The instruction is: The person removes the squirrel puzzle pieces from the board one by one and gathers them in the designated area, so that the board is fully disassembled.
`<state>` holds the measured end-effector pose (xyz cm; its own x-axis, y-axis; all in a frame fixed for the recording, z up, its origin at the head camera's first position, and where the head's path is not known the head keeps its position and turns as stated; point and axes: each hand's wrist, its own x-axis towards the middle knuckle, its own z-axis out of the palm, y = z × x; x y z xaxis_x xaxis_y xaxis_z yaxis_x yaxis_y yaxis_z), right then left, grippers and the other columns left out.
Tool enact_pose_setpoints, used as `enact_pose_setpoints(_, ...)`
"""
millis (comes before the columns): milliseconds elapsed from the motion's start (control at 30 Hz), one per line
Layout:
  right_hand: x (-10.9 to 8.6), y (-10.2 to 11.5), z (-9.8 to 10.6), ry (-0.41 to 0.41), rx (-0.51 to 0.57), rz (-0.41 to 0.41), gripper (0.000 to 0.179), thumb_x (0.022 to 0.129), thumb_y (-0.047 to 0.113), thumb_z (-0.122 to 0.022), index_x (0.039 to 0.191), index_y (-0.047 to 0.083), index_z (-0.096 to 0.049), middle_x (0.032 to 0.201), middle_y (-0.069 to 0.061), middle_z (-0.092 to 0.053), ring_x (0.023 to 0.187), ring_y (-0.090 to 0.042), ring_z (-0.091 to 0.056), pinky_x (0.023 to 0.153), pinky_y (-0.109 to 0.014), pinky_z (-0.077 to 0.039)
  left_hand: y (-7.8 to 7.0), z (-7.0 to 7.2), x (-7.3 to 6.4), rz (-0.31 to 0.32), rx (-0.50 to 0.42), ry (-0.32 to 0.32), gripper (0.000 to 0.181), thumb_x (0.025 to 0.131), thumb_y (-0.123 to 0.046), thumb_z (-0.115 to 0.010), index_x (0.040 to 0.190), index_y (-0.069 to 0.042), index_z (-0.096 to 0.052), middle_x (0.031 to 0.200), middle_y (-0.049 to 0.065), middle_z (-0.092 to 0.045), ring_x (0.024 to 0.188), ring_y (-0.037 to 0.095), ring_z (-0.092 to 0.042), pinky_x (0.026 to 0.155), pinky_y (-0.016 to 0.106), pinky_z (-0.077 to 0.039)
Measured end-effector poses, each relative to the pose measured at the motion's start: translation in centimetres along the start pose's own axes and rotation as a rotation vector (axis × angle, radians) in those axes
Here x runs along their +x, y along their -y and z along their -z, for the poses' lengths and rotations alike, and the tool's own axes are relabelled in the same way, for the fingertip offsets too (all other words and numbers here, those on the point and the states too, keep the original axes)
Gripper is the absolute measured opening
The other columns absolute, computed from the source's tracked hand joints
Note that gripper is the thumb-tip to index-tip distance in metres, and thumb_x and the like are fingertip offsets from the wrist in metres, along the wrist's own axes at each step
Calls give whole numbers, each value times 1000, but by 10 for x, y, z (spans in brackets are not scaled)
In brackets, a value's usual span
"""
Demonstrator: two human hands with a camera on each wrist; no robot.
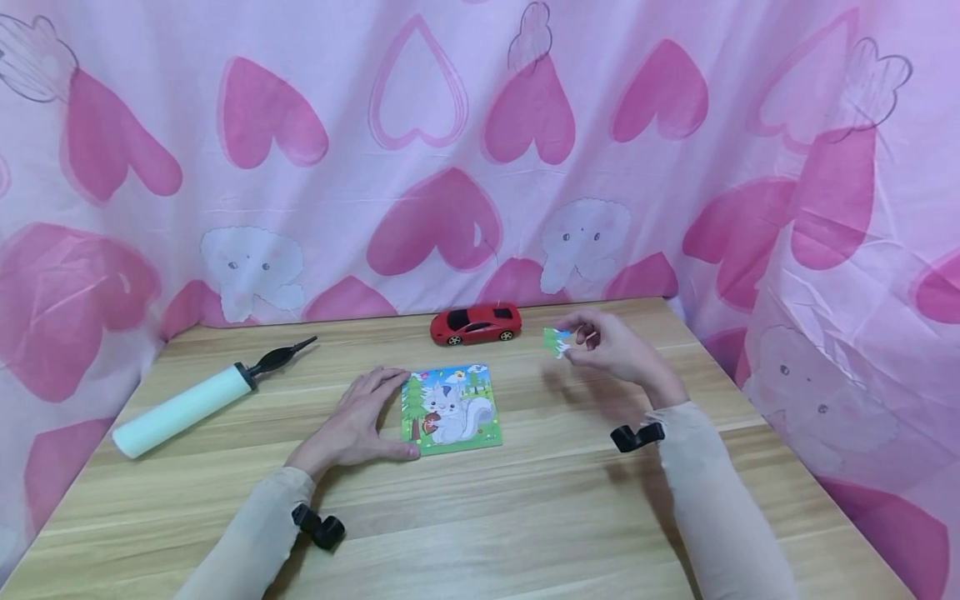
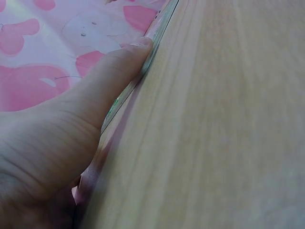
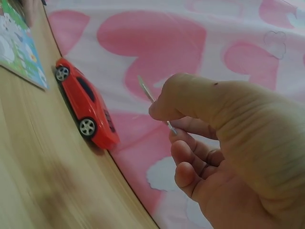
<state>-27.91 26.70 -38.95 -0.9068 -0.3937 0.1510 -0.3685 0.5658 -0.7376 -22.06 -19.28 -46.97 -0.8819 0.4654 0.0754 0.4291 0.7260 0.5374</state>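
A square jigsaw puzzle (image 1: 452, 410) with a white squirrel picture lies flat on the wooden table. My left hand (image 1: 363, 417) spans its left side, fingertips at the upper left corner and the straight thumb along the near edge. In the left wrist view the thumb (image 2: 119, 67) touches the side of the puzzle. Off to the right, my right hand (image 1: 611, 346) pinches a small puzzle piece (image 1: 555, 342), coloured green, white and blue, above the table. The right wrist view shows that piece (image 3: 147, 89) edge-on between thumb and fingers.
A red toy car (image 1: 476, 323) stands behind the puzzle near the table's back edge. At the left lies a hand pump (image 1: 187, 410) with a pale green barrel and black nozzle end. A pink heart-patterned curtain (image 1: 435, 225) hangs behind the wooden table (image 1: 480, 525).
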Motion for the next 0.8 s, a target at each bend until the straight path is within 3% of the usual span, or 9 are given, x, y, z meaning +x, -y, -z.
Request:
enact_pose_setpoints(400, -22, -9, 26, -27, -42, -9, 46, 93, 0, -82, 137, 3, -73, 114, -15, -67, 101, -27, -59, 81, -23, -53, 1, 0, 0, 24, -8, 12, 131, 74, -75, -93, 174, -12, -37, 178, 14, -35, 168, 46, -20, 137, 72, -9)
enact_pose_setpoints(667, -32, -29, 31, -12, -69, -33, 44, 97, 1, -81, 140, 3, -73, 117, -13, -71, 104, -25, -60, 86, -23, -55, 0, 0, 0, 32, -12, 23, 131, 74, -74, -93, 174, -12, -36, 180, 14, -33, 170, 47, -15, 137, 72, -7)
enact_pose_setpoints(800, -35, -41, 29, 10, -41, -45, 41, 98, -1, -79, 138, 3, -74, 117, -16, -71, 99, -27, -60, 79, -24, -57, 0, 1, 0, 32, -15, 22, 131, 74, -73, -94, 174, -12, -36, 180, 14, -33, 170, 48, -14, 137, 72, -6)
